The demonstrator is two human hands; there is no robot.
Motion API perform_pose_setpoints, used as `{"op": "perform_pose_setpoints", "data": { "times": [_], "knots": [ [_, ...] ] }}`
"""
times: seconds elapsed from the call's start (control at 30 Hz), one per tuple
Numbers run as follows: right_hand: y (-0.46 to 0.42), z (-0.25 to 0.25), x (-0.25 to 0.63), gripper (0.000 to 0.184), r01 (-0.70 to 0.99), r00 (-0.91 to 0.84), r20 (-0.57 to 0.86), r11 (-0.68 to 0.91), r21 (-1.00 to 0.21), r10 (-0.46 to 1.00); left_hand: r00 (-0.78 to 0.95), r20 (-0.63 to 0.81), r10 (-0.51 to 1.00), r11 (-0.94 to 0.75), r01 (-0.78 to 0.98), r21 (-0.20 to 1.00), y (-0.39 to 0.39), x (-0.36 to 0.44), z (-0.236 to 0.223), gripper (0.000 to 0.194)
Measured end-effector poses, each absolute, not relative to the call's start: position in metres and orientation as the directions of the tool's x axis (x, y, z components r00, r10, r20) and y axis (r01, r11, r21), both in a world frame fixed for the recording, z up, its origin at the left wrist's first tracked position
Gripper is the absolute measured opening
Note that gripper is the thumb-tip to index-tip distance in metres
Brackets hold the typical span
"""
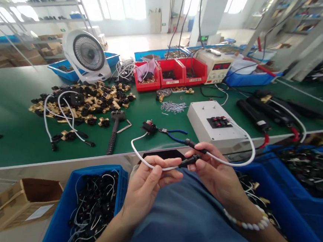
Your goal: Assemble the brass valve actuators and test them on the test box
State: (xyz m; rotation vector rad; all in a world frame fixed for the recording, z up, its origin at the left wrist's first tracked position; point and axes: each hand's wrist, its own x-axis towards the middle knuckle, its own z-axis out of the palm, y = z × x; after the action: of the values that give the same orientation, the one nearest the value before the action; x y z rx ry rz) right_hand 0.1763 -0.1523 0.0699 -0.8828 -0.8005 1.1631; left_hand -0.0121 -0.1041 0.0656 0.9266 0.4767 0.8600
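Note:
Between thumb and fingers, my left hand (151, 177) pinches a white cable (138, 149) just behind its black connector (187, 161). That cable runs up to a small black housing (149, 127) lying on the bench. My right hand (213, 173) has its fingertips around the same connector, and a second black connector (193, 144) also lies in its fingers. From this one a white cable (249, 144) loops to the grey test box (209, 121). The two connectors are side by side, not joined. Blue-handled pliers (176, 133) rest beyond my hands.
A hammer (116, 128) and a heap of brass and black fittings (92, 100) lie left on the green bench (10, 121). Red bins (171, 75), a power supply (215, 66) and a fan (87, 52) stand behind. Blue crates (124, 180) of cabled parts flank me below the bench edge.

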Motion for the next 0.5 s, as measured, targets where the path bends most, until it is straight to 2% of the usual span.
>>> {"op": "perform_pose_setpoints", "data": {
  "times": [0.07, 0.13, 0.17, 0.2, 0.23, 0.27, 0.33, 0.4, 0.5],
  "knots": [
    [-0.154, 0.075, 0.174, 0.022, -0.412, 0.251, 0.096, 0.196, -0.89, 0.963, 0.639, -0.083, 0.764, 0.191, -0.102, 0.976, -0.102, -0.028, 0.075, 0.025],
    [-0.155, 0.078, 0.172, 0.024, -0.383, 0.29, 0.098, 0.209, -0.9, 0.952, 0.75, -0.127, 0.649, -0.055, 0.213, 0.975, -0.1, -0.044, 0.092, 0.022],
    [-0.156, 0.079, 0.17, 0.025, -0.363, 0.303, 0.1, 0.211, -0.908, 0.948, 0.818, -0.093, 0.568, -0.165, 0.224, 0.96, -0.1, -0.05, 0.1, 0.018],
    [-0.157, 0.079, 0.169, 0.026, -0.344, 0.309, 0.106, 0.214, -0.914, 0.945, 0.871, -0.023, 0.491, -0.228, 0.154, 0.961, -0.1, -0.053, 0.107, 0.014],
    [-0.157, 0.079, 0.168, 0.026, -0.329, 0.309, 0.113, 0.218, -0.919, 0.944, 0.864, 0.085, 0.497, -0.27, 0.06, 0.961, -0.101, -0.052, 0.113, 0.011],
    [-0.157, 0.079, 0.167, 0.026, -0.317, 0.306, 0.123, 0.223, -0.922, 0.944, 0.811, 0.184, 0.555, -0.311, -0.003, 0.95, -0.102, -0.049, 0.116, 0.008],
    [-0.158, 0.078, 0.166, 0.025, -0.301, 0.294, 0.137, 0.227, -0.926, 0.946, 0.64, 0.288, 0.712, -0.372, -0.004, 0.928, -0.103, -0.033, 0.115, 0.02],
    [-0.16, 0.077, 0.167, 0.026, -0.284, 0.274, 0.138, 0.217, -0.934, 0.952, 0.55, 0.252, 0.796, -0.355, 0.087, 0.931, -0.102, -0.015, 0.107, 0.025],
    [-0.163, 0.077, 0.171, 0.031, -0.242, 0.287, 0.125, 0.198, -0.95, 0.95, 0.558, 0.194, 0.807, -0.305, 0.112, 0.946, -0.1, 0.001, 0.096, 0.006]
  ]
}}
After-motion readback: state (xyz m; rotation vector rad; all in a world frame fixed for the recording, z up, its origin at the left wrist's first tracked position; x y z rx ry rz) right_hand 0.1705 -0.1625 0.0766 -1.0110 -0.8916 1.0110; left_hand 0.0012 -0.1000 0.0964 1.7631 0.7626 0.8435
